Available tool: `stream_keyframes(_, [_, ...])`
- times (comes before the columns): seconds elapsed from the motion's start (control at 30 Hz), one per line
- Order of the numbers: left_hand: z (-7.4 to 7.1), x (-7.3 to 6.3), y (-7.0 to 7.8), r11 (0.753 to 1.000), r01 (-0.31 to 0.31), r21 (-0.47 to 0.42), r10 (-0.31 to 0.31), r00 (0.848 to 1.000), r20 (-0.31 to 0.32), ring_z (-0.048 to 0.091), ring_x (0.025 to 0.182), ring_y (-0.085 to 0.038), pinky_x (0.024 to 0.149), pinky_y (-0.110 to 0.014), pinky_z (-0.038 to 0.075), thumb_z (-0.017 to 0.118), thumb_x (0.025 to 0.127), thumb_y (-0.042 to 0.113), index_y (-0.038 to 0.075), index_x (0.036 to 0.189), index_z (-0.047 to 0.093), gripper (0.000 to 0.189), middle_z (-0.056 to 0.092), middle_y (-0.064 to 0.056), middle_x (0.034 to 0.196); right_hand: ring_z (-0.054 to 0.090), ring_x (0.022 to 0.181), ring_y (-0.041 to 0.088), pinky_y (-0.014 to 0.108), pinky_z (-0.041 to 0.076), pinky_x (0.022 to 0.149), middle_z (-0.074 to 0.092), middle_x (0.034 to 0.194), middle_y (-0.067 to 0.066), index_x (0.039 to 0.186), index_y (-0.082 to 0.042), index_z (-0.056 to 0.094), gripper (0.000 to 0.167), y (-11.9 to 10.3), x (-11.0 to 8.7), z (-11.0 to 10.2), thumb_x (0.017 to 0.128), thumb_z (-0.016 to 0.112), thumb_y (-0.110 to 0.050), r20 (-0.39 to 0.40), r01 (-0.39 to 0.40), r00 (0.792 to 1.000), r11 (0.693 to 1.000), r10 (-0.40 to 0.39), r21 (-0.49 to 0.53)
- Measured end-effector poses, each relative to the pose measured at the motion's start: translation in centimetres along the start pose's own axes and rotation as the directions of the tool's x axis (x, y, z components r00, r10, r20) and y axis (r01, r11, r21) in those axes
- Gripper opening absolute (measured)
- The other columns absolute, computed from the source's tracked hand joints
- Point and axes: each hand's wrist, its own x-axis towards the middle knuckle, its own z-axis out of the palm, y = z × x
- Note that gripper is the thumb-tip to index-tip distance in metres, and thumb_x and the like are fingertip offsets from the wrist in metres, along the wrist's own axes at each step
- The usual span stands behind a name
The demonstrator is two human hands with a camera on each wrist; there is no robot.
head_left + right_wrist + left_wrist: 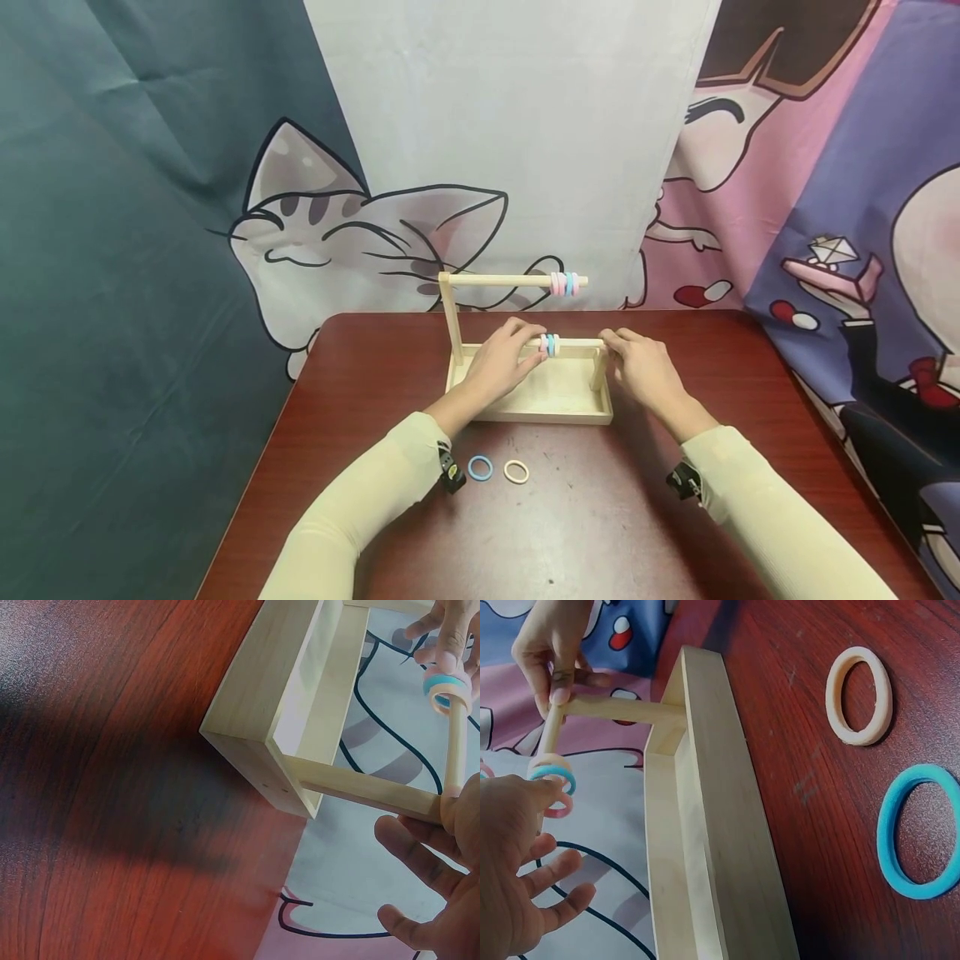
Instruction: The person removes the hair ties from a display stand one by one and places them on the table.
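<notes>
My left hand (498, 358) pinches at a small stack of pink, blue and cream rings (550, 345), threaded on the lower rod (581, 342) of a wooden stand. In the left wrist view its other fingers spread away from the stack. At the rod's right end, my right hand (641, 362) grips where the rod meets its short post (597, 371); its remaining fingers are spread in the right wrist view. Farther back, the upper rod (498, 281) carries several pink, blue and pale rings (564, 283) near its free end.
The stand's shallow wooden tray (547, 417) sits on the reddish-brown table (375, 500). In front of it lie a loose blue ring (887, 840) and a loose cream ring (885, 697). A printed cloth (525, 125) hangs behind the table.
</notes>
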Motion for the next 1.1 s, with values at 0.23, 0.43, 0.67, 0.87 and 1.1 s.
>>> stream_keyframes(0.23, [-0.5,-0.2,-0.3,1.000,-0.001,0.000,0.001,0.999,-0.042,0.070,0.120,-0.021,0.102,-0.040,0.059,0.074,0.107,0.038,0.022,0.144,0.069,0.041,0.066,-0.002,0.138,0.071,0.074,0.039,0.063,0.056,0.066,0.071,0.092,0.010,0.112,-0.010,0.072,0.020,0.1,-0.1,0.0,0.099,0.066,0.004,-0.001,0.000,1.000,1.000,0.000,-0.001])
stream_keyframes(0.43, [-1.2,-0.7,-0.9,1.000,-0.026,-0.012,0.025,0.997,-0.067,0.070,0.125,-0.021,0.107,-0.041,0.058,0.074,0.107,0.035,0.019,0.139,0.071,0.036,0.071,-0.002,0.137,0.071,0.074,0.039,0.064,0.056,0.066,0.071,0.092,0.010,0.113,-0.010,0.073,0.020,0.1,-0.2,0.1,0.100,0.066,0.003,0.002,-0.005,1.000,1.000,0.005,-0.002])
stream_keyframes(0.67, [-2.3,-1.7,-1.3,0.999,-0.034,-0.041,0.031,0.996,-0.083,0.073,0.118,-0.022,0.101,-0.042,0.060,0.075,0.107,0.030,0.017,0.134,0.072,0.030,0.078,0.000,0.127,0.071,0.074,0.040,0.065,0.056,0.066,0.070,0.091,0.010,0.113,-0.010,0.073,0.018,0.1,-0.1,0.1,0.101,0.066,0.002,-0.001,-0.003,1.000,1.000,0.003,-0.002])
stream_keyframes(0.87, [-3.1,-3.2,-2.1,1.000,0.002,0.013,-0.002,1.000,-0.023,0.072,0.118,-0.017,0.096,-0.041,0.062,0.075,0.107,0.034,0.023,0.138,0.071,0.033,0.075,0.003,0.129,0.071,0.074,0.039,0.064,0.056,0.066,0.070,0.090,0.010,0.112,-0.010,0.073,0.018,0.0,0.0,0.0,0.101,0.065,0.002,-0.004,0.004,1.000,1.000,-0.004,-0.002])
stream_keyframes(1.1, [-3.8,-4.9,-3.4,0.995,-0.036,0.089,0.033,0.999,0.031,0.070,0.105,-0.016,0.085,-0.042,0.062,0.077,0.104,0.038,0.023,0.135,0.074,0.035,0.074,0.004,0.120,0.069,0.070,0.038,0.061,0.056,0.063,0.070,0.089,0.010,0.111,-0.009,0.073,0.017,-0.1,-0.1,0.0,0.100,0.067,0.003,-0.025,0.020,0.999,1.000,-0.020,0.005])
